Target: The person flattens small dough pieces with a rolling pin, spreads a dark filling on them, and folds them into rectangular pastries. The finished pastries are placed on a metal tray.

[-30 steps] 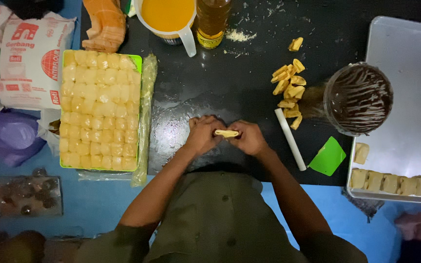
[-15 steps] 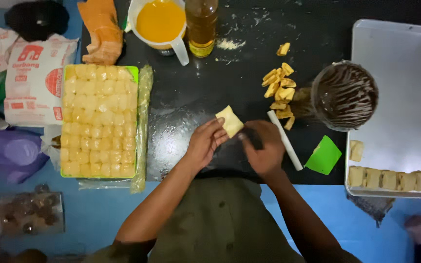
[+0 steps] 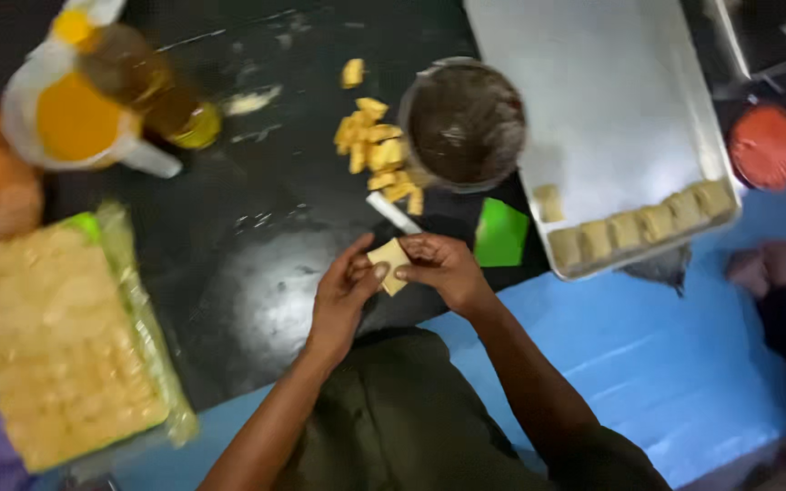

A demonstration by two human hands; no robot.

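A pale dough square (image 3: 389, 265) was held over the dark table (image 3: 256, 245), both grips clamped on it: left hand (image 3: 343, 295) and right hand (image 3: 443, 266). A bowl (image 3: 466, 123) and tray (image 3: 611, 109) lay beyond.

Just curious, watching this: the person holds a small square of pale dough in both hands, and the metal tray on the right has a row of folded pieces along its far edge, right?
Not quite. The row of folded pieces lies along the near edge of the metal tray, as the head view shows. The left hand and right hand do hold the dough square.
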